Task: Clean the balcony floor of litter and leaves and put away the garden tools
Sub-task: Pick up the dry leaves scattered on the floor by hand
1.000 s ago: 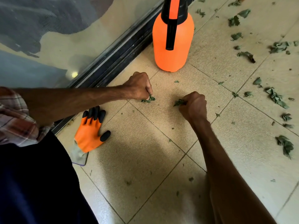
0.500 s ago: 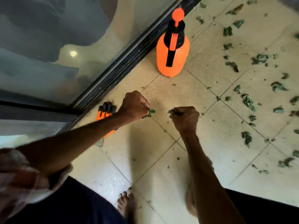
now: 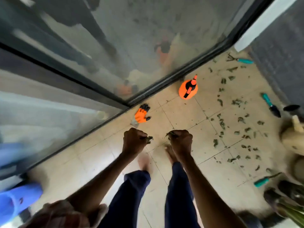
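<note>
My left hand point(image 3: 134, 140) is a fist gripping a clump of green leaves point(image 3: 148, 139) that pokes out to the right. My right hand point(image 3: 181, 140) is also a fist, holding leaves point(image 3: 170, 134) that stick out to the left. Both hands are held well above the tiled floor point(image 3: 181, 112), over my bare feet. Several loose leaves point(image 3: 222, 124) lie scattered on the tiles to the right. An orange spray bottle point(image 3: 188, 89) stands by the glass door track. An orange and black glove point(image 3: 141, 114) lies near the track.
A sliding glass door point(image 3: 115, 55) runs along the left. Teal-handled garden tools lie on the floor: a trowel point(image 3: 271, 105) at right, a small rake point(image 3: 241, 60) at far right, another tool point(image 3: 263, 181) at lower right. A blue slipper point(image 3: 18, 199) sits at lower left. Pots crowd the right edge.
I have risen from a crouch to standing. Both fists, still gripping leaves, have lifted away from the floor, and the view now takes in much more of the balcony.
</note>
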